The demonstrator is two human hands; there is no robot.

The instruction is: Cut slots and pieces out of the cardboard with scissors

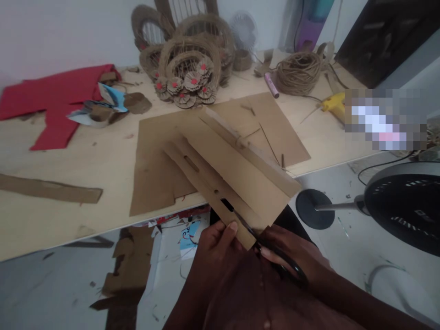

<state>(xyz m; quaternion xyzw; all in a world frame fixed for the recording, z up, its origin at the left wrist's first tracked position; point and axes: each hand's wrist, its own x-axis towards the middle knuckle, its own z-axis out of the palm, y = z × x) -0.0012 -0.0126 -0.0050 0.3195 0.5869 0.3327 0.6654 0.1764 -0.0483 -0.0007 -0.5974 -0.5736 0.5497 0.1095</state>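
Left hand [220, 236] pinches the card [237, 172], thumb on top; right hand [290, 243] has its fingers curled round the scissors [296, 268]. The card overhangs the bench's [113, 169] front edge, a gap separating it from the black stand [311, 213].

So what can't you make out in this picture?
Head view:
- Left hand: some fingers, hidden by the cardboard.
- Scissors: part of the blades, hidden by the cardboard.
- Yellow glue gun: rear, covered by pixelation.
- Black round-headed stand: right side, cut off by picture edge.

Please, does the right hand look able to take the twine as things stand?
Probably not directly: the right hand holds the scissors, and the twine lies toward the back of the table, beyond the cardboard.
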